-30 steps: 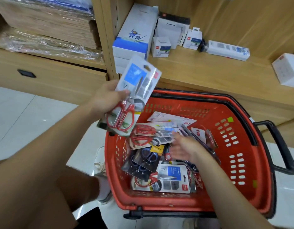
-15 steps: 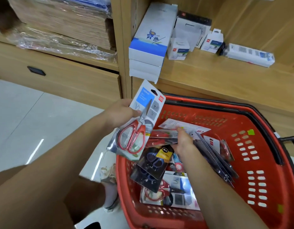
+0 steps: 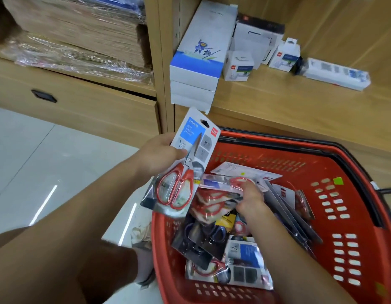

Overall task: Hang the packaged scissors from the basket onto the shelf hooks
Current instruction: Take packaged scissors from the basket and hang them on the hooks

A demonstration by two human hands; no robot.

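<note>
The left hand (image 3: 156, 153) grips a blue-and-white carded pack of red-handled scissors (image 3: 190, 150) by its left edge, fingers clenched round the card, at the near-left corner of the red plastic basket (image 3: 267, 153) and above its rim. The card's hang hole points up, which suits hanging; it is best kept that way. In the middle of the basket the right hand (image 3: 250, 199) has its fingers closed on a second red-handled scissors pack (image 3: 238, 182). This pack is probably best lifted straight up, clear of the overlapping packs, and turned the same way so that both holes line up for one hook. No hook is in view.

By count, one pack is in the left hand and one in the right. At least six more lie in the basket: two dark-handled packs (image 3: 201, 238) near the front-left corner, one blue-labelled pack (image 3: 240, 266) at the front edge, and several leaning packs (image 3: 286, 207) along the right side. Overlap hides the exact total. On the wooden shelf (image 3: 278, 102) stands a stack of three tall white-and-blue boxes (image 3: 201, 53) at the left edge.
</note>
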